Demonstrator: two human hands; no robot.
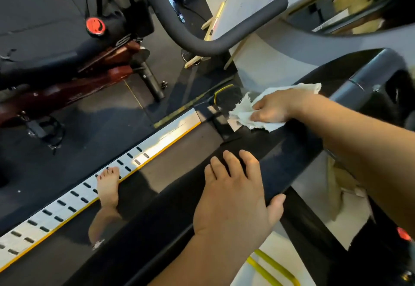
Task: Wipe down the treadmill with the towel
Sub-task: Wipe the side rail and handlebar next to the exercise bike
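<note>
On the treadmill's (186, 146) glossy black rail (292, 148), in the head view, we have both hands down. Our right hand (271, 108) reaches in from the right, and its fingers are curled over and grasping the white towel (242, 111). The towel lies crumpled against the upper part of the rail, with ragged edges sticking out to the left of the hand and behind it.

Lower on the same rail, well apart from the towel, our left hand (233, 200) rests flat. Its fingers (249, 162) are released and spread, holding nothing, and the thumb hooks over the rail's right edge.

Beyond the rail we see the dark belt. Along its far side runs a silver side strip (56, 213) with rows of dark slots and a yellow line on its inner edge. A bare foot (109, 184) with dark-painted nails stands on that strip, toes pointing up the frame.

Left of the treadmill, on dark floor matting, stands a red-and-black exercise bike (67, 83) with a round red knob (95, 25). A padded black bar (179, 29) curves across the top of the frame. At the bottom right a yellow strap (269, 267) lies on a pale surface.
</note>
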